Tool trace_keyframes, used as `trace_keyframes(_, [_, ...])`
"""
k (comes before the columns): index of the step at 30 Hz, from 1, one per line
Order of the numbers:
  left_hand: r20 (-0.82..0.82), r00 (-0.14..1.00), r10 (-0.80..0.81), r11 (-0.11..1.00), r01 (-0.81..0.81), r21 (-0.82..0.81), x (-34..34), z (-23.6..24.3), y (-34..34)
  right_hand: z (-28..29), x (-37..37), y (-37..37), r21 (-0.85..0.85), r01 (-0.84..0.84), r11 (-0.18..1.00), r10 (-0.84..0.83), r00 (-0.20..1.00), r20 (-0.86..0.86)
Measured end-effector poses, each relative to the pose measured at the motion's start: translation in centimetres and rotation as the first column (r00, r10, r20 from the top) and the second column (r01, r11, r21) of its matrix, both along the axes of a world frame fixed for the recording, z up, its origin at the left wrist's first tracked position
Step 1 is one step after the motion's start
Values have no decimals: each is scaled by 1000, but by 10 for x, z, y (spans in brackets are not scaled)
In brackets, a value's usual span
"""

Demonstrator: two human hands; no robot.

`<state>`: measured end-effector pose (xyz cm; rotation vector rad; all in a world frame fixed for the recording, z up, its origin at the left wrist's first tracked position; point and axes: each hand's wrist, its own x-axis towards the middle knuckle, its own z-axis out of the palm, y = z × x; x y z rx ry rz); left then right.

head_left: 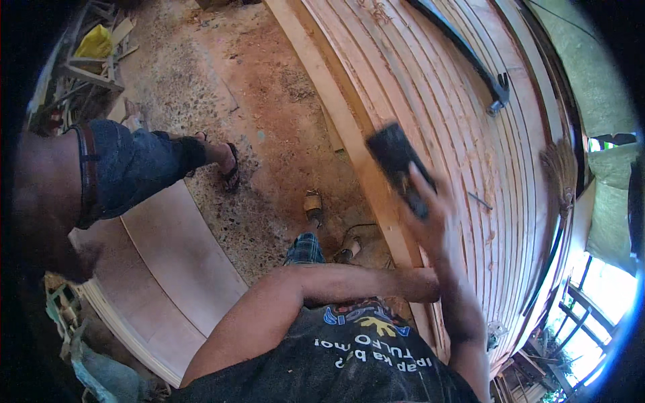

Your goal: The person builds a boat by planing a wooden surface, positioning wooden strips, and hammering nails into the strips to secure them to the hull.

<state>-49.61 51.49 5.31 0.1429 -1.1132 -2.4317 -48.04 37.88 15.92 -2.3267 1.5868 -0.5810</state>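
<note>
A dark, flat, rectangular slab that looks like a phone (392, 151) is in my right hand (433, 221), over the near edge of the stacked boards. My right fingers are closed about its lower end, slightly blurred. My left forearm (363, 282) crosses in front of my body and reaches my right forearm. There my left hand is hidden, so its fingers do not show. Beyond my right hand, a claw hammer (497, 101) with a dark handle lies on the long wooden boards (463, 161). A small thin dark piece (480, 201) lies on them too.
A straw broom (559, 171) leans along the boards' right side. At left stands another person (134, 161) in denim shorts and sandals, beside pale wooden sheets (168, 235). Scrap wood and a yellow bag (94, 42) sit far left. The floor (269, 134) is stained and dusty.
</note>
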Motion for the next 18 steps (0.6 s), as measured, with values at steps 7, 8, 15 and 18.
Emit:
trace_keyframes(7, [-118,989,-92,952,122,280,9,-2,-2,-5,48,-42,-4,-45,999,45,999,-17])
trace_keyframes(8, [-144,982,-120,947,156,279,5,1,-3,-14,72,-89,16,-38,999,36,994,103])
trace_keyframes(15, [-242,952,-188,893,268,361,1,10,-7,-19,122,-190,-137,-42,990,45,999,15])
trace_keyframes(18, [-260,949,-179,874,275,401,7,8,-5,-15,62,-82,42,-91,995,88,994,61])
